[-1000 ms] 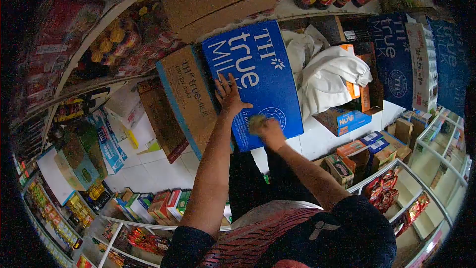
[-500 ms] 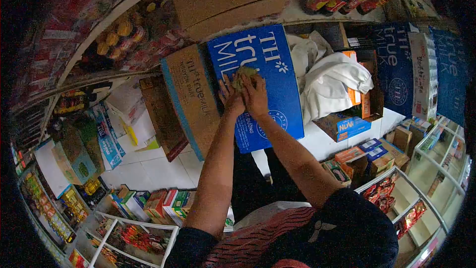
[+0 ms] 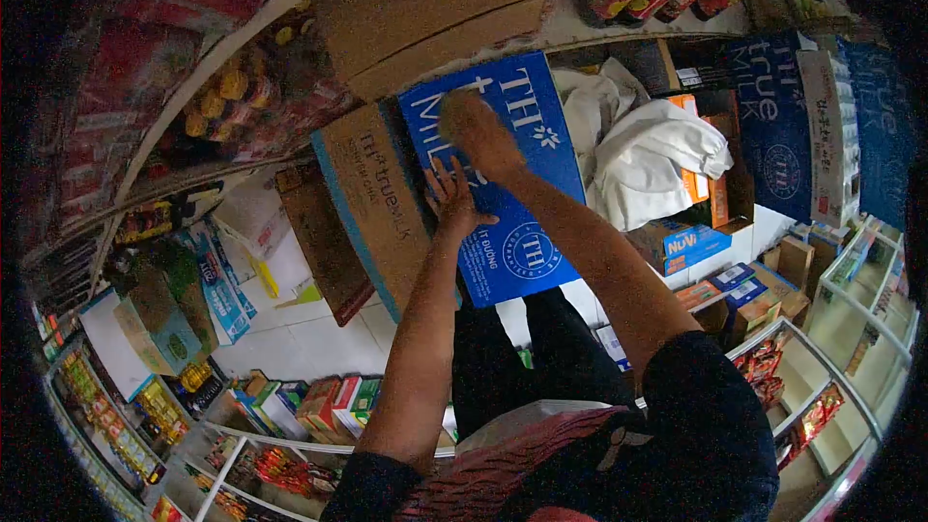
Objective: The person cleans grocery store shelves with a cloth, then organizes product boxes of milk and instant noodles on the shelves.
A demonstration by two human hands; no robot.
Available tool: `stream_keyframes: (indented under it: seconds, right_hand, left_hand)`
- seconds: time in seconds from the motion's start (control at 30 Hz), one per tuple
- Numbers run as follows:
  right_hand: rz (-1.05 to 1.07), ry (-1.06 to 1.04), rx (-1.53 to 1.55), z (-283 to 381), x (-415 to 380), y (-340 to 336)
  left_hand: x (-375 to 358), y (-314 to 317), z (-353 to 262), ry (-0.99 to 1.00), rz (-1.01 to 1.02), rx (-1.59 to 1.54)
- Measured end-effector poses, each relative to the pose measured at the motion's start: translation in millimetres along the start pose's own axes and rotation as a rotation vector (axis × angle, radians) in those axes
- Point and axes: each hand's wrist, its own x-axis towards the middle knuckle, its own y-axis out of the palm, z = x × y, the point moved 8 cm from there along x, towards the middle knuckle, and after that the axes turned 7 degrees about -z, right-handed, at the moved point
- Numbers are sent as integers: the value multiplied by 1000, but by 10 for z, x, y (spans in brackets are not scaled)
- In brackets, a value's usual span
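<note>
A large blue TH true MILK carton [image 3: 531, 203] lies in front of me, its printed face turned up. My left hand [image 3: 452, 199] rests flat on the lower left part of that face, fingers spread. Higher on the same face, my right hand [image 3: 495, 147] presses down on a crumpled greenish cloth [image 3: 460, 108]; motion blurs both. Against the carton's left side leans a brown TH true MILK carton [image 3: 365, 174] with a light blue edge.
White fabric [image 3: 657, 159] is heaped to the right, over an open box with a NuVi label [image 3: 684, 247]. A plain cardboard box [image 3: 425, 10] stands behind the blue carton. Glass-framed display cases [image 3: 822, 367] border the near right, and packets fill the shelves at left.
The right hand has slid up the carton's face with the cloth, away from the left hand. My left hand has spread flat, slightly lower. The carton has shifted a little in view.
</note>
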Motion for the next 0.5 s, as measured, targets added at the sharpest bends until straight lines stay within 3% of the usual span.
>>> stream_keyframes:
  seconds: [0.07, 0.1, 0.13, 0.2, 0.23, 0.3, 0.43, 0.5]
  right_hand:
    - [134, -456, 128, 413, -129, 192]
    - [285, -427, 64, 416, -111, 210]
    - [280, -420, 65, 286, -119, 214]
    - [273, -86, -36, -305, -50, 198]
    - [277, -81, -37, -368, -21, 77]
    - [-89, 174, -266, -673, 73, -458]
    - [-161, 267, -288, -501, 50, -383]
    - [17, 41, 17, -118, 25, -22]
  left_hand:
    - [14, 29, 9, -2, 26, 11]
    - [10, 25, 7, -13, 48, 22]
    - [8, 21, 8, -24, 71, 31]
    - [-5, -18, -17, -17, 54, 8]
    - [-16, -18, -24, -14, 34, -24]
    - [-21, 8, -17, -25, 38, 0]
    - [9, 2, -8, -25, 56, 0]
    - [12, 26, 12, -1, 21, 0]
